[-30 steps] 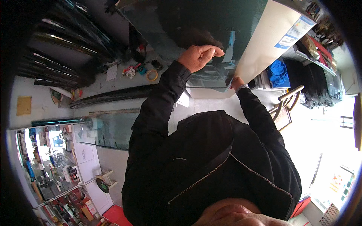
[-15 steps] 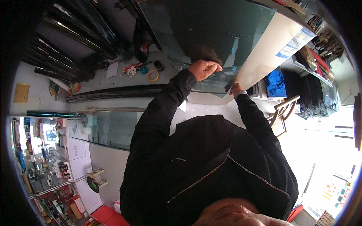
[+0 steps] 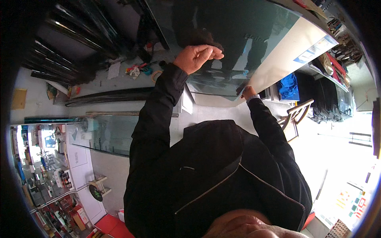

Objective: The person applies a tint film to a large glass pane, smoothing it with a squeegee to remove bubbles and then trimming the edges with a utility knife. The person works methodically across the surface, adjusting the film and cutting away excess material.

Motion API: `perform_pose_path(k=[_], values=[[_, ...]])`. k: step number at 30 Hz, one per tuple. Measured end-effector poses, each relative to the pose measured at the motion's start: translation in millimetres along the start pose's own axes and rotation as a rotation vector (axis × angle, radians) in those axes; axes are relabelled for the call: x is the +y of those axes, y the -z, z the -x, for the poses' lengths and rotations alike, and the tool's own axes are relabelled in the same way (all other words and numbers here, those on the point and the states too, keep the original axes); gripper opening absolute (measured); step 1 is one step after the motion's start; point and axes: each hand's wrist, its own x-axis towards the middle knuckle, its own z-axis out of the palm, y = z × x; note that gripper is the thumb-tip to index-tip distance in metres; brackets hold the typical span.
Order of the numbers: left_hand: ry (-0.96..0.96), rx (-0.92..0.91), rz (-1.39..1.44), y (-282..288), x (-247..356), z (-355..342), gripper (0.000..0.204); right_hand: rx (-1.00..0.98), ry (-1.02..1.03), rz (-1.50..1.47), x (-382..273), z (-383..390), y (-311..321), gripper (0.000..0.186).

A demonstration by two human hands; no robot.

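Observation:
A large dark, glossy, see-through sheet [image 3: 222,75] covers the front of a pale, box-shaped body [image 3: 278,59], and reflections show in it. My left hand [image 3: 197,58] is over the sheet's lower left part, thumb and fingers drawn together; whether something thin is between them is hidden. At the sheet's lower right corner, my right hand [image 3: 249,93] has its fingers closed on the edge. Part of those fingers is hidden behind the corner. A blue-and-white label [image 3: 315,49] is stuck on the pale side, right of the sheet.
A grey worktop at the left carries a roll of tape [image 3: 157,75] and small tools [image 3: 137,70]. Long dark rolls [image 3: 75,33] are stacked behind it. Below it lies a glass pane [image 3: 111,135]. A wooden chair [image 3: 295,117] and blue cloth [image 3: 289,86] are at the right.
My left hand has moved up and left across the sheet, its fingers less curled. My right hand stays at the corner. The view has shifted slightly.

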Motion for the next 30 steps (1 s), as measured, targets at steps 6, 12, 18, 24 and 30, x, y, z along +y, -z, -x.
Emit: perform_pose_path(k=[6,12,18,24,30], values=[[0.045,-0.002,0.046,-14.6,-39.8,18.4,0.035,-0.012,0.011,0.030,-8.9,5.6,-1.1,0.003],[0.055,-0.032,0.016,-20.1,-74.0,33.2,0.037,-0.021,-0.010,-0.121,-8.4,1.9,-3.6,0.007],[0.311,-0.066,-0.121,-25.5,-65.0,36.6,0.033,0.036,-0.005,0.005,-3.9,2.6,-0.9,0.011],[-0.083,-0.027,-0.021,19.0,2.2,11.7,0.030,0.043,0.056,0.167,-8.1,8.2,0.3,0.015],[0.026,-0.009,-0.039,53.2,11.4,11.5,0.032,0.007,-0.004,0.311,-11.3,11.3,4.9,0.017]])
